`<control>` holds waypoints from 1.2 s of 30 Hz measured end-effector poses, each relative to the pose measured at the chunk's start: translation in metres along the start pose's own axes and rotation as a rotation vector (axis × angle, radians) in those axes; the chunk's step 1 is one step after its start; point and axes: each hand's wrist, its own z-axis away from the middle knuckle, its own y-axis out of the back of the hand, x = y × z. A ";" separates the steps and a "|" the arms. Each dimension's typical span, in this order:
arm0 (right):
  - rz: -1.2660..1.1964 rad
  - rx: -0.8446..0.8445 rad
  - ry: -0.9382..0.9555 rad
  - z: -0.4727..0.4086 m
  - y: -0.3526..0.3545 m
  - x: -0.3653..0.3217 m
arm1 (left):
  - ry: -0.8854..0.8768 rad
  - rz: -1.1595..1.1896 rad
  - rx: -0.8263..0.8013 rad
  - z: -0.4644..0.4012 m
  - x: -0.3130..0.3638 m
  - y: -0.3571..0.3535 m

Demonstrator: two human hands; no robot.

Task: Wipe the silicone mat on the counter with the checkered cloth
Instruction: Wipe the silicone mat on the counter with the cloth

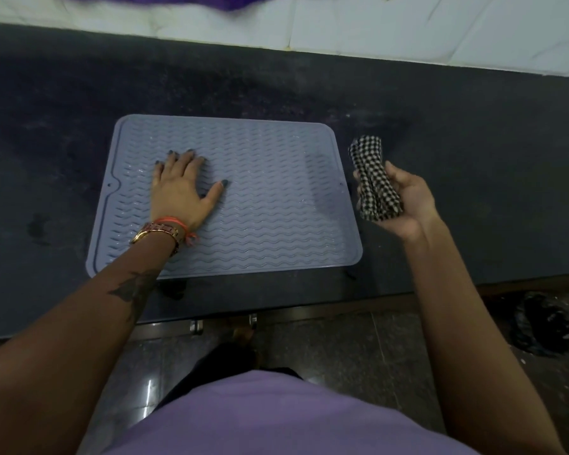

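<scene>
A blue-grey silicone mat [270, 198] with wavy ridges lies flat on the dark counter [473, 152]. My left hand [181, 188] rests palm down on the mat's left half, fingers spread and straight. To the right of the mat, my right hand [404, 205] holds the bunched black-and-white checkered cloth [373, 182] just above the counter, palm up, fingers curled round it. The cloth does not touch the mat.
A white tiled wall [408, 24] runs along the counter's far edge, with purple fabric [230, 3] at the top. The counter's front edge [309, 307] is close to my body. A dark bundle [542, 326] lies on the floor at lower right.
</scene>
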 end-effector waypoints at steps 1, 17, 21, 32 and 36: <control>0.002 -0.016 -0.015 0.003 0.002 0.004 | 0.000 0.003 0.000 0.000 0.000 0.000; 1.604 0.575 0.691 0.027 -0.029 0.127 | -0.002 0.000 -0.009 0.001 0.000 0.000; 1.661 0.268 0.751 0.029 -0.062 0.160 | 0.001 0.000 -0.005 0.000 0.000 0.000; 1.357 0.382 0.449 -0.024 -0.019 0.066 | 0.002 0.013 -0.029 0.001 0.000 0.004; 1.794 0.498 0.468 -0.022 -0.029 0.096 | 0.004 0.011 -0.030 0.001 0.000 0.003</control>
